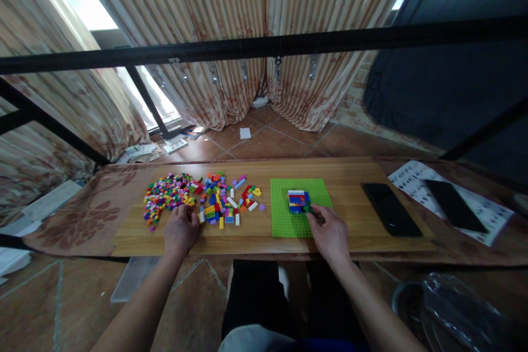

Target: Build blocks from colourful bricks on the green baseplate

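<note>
A bright green baseplate (282, 220) lies on the wooden board, with a small block of stacked toy bricks (296, 202) in blue, white, red and yellow on it. At the right side of this stack, my right hand (331, 232) pinches a dark green brick (308, 208), partly hidden by the fingers. My left hand (181, 229) rests on the board at the near edge of the loose toy bricks (218, 203), its fingers curled. Whatever those fingers may hold is hidden.
Left of the bricks is a heap of small colourful pieces (167, 195). A black phone-like slab (391, 209) lies on the board (350, 176) at right. Beyond it, another dark slab (454, 206) covers part of a printed sheet (412, 176). A black rail (247, 45) crosses behind.
</note>
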A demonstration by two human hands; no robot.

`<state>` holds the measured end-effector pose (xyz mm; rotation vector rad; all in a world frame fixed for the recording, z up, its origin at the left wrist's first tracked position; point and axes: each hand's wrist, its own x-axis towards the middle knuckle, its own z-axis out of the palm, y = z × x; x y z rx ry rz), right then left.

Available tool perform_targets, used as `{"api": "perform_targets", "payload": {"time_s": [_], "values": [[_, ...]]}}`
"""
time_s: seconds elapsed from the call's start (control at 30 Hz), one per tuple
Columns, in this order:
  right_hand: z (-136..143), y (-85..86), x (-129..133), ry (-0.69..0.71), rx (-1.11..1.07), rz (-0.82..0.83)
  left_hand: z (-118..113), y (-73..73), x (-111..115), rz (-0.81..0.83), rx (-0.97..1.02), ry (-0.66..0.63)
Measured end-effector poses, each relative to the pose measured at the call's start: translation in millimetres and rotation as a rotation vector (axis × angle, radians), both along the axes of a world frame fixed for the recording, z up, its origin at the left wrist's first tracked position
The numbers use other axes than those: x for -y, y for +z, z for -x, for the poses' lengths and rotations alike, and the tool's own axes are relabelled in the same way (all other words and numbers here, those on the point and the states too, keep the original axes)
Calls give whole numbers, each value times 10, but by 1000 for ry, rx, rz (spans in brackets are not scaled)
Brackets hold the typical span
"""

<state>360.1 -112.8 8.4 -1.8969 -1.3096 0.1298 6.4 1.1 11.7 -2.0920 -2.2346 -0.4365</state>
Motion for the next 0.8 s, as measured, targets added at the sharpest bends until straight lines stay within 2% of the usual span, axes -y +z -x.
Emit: {"api": "perform_targets", "payload": {"time_s": [0.2,0.33,0.63,0.8], "values": [[-57,-18,-240,-71,42,39,6,-14,-5,-19,5,-7],[-31,-36,-286,-77,76,60,2,-11,-3,-21,9,-9],[-101,-52,-240,70,150,29,-21,21,11,2,0,3],[-197,-46,-219,91,148,-1,-17,10,9,7,-17,9]]}}
